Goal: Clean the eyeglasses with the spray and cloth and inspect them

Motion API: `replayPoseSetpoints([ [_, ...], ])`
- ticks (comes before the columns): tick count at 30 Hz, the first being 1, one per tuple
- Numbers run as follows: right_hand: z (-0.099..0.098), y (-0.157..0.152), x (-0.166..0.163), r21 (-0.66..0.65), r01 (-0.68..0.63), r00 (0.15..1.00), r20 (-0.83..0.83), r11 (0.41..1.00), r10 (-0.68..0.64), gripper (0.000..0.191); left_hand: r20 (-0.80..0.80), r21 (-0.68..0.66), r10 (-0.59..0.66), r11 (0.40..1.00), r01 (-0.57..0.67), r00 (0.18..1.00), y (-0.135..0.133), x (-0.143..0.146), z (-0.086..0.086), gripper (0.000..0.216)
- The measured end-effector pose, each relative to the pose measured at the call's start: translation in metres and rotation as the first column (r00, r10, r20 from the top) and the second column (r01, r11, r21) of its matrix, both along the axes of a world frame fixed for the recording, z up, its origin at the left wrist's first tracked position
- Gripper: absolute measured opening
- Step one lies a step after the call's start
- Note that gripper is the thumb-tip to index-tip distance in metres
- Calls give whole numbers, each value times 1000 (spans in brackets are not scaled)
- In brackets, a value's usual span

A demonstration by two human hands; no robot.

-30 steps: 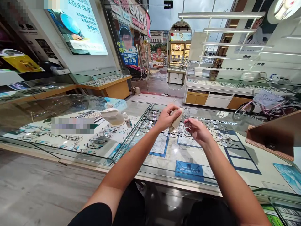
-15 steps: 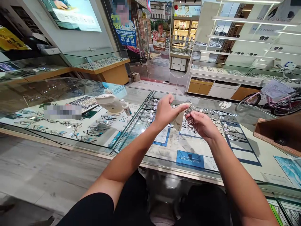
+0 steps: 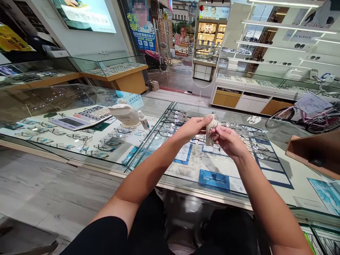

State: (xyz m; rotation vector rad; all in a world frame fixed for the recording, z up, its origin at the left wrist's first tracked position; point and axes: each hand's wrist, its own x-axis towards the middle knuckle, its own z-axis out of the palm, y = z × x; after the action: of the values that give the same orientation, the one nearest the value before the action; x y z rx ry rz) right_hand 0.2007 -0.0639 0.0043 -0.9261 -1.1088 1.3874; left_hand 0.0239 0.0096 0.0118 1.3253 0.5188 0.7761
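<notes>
Above the glass display counter [image 3: 183,184], my left hand [image 3: 195,128] pinches a pale beige cloth [image 3: 208,136] against the upper lens of a pair of thin-rimmed eyeglasses [image 3: 216,141]. The thumb lies on the cloth, and the fingers behind it are mostly hidden. My right hand [image 3: 230,141] is closed on the frame of the eyeglasses near their middle, with the lower round lens hanging below its fingertips. The cloth drapes down between both hands.
Several eyeglass frames lie under the counter glass. To the left stand a calculator [image 3: 82,117], a white device [image 3: 124,115] and a small spray bottle [image 3: 143,120]. A wooden box [image 3: 313,156] sits at right. A pink bicycle [image 3: 305,113] stands beyond.
My left hand has come down and right along the cloth, its thumb now lying over the upper lens. The right hand has stayed nearly in place, holding the eyeglasses.
</notes>
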Motion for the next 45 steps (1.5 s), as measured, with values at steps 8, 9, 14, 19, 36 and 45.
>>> replayPoseSetpoints([
  [8, -7, 7, -1, -23, 22, 998, -62, 999, -24, 36, 323, -135, -78, 983, 127, 943, 3, 11, -5, 46],
  [9, -7, 7, -1, -29, 29, 997, -69, 999, -31, 36, 322, -140, -75, 982, 125, 944, 3, 10, -4, 46],
  [14, -7, 4, -6, -28, 64, 993, -101, 998, -66, 31, 290, -93, -4, 995, 32, 957, -4, 11, -2, 51],
  [19, -8, 0, -12, 21, 69, 995, -71, 997, -67, 36, 271, -37, 55, 998, -47, 961, -6, 17, -7, 54],
  [36, -8, 6, 0, -5, 87, 994, -73, 996, -88, 32, 247, 4, -136, 990, 139, 959, -1, 1, 5, 51],
  [45, -10, 4, -8, 56, 82, 996, -34, 995, -80, 39, 242, 109, 6, 993, -34, 970, 0, 17, -14, 51],
])
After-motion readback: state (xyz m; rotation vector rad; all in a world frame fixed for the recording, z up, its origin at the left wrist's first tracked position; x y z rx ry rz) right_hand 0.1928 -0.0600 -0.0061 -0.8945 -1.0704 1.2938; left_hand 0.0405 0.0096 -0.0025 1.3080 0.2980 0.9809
